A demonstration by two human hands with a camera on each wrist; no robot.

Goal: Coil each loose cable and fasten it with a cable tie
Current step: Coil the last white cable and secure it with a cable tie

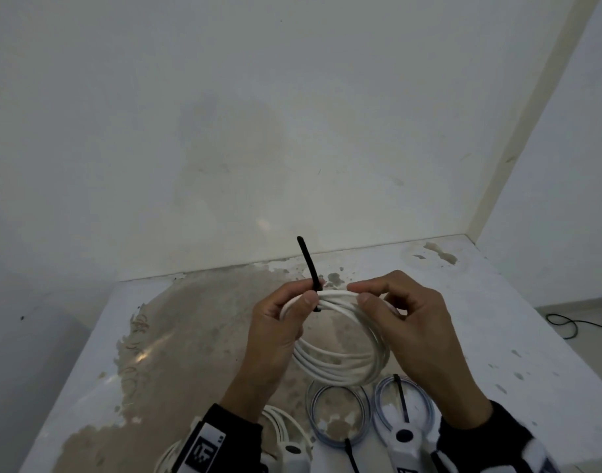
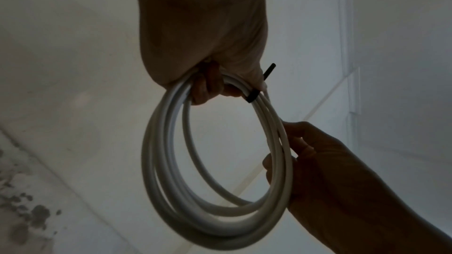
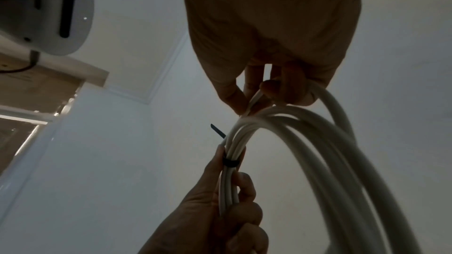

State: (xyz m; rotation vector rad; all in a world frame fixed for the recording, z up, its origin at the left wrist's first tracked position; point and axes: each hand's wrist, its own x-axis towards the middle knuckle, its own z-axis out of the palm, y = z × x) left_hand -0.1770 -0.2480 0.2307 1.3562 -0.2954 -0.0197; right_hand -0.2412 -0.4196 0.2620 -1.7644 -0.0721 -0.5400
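Left hand (image 1: 282, 322): fingers curled round the white coil (image 1: 340, 367), thumb beside the black tie (image 1: 310, 264) to keep the strands bunched
Right hand (image 1: 409, 322): pinching the coil's top, steadying it above the table (image 1: 497, 319)
Tie: looped round the strands; tail sticking up, likely awaiting 1 last pull

white cable (image 1: 333, 365): smooth plastic-looking sheath, slight sheen
cable tie (image 1: 308, 261): black, matt, plastic-looking strip
table (image 1: 497, 319): hard white top, its coating worn off in a rough brown patch at centre, faintly glossy there
wall (image 1: 224, 131): matt white paint, stained
sleeves (image 1: 238, 428): dark cloth
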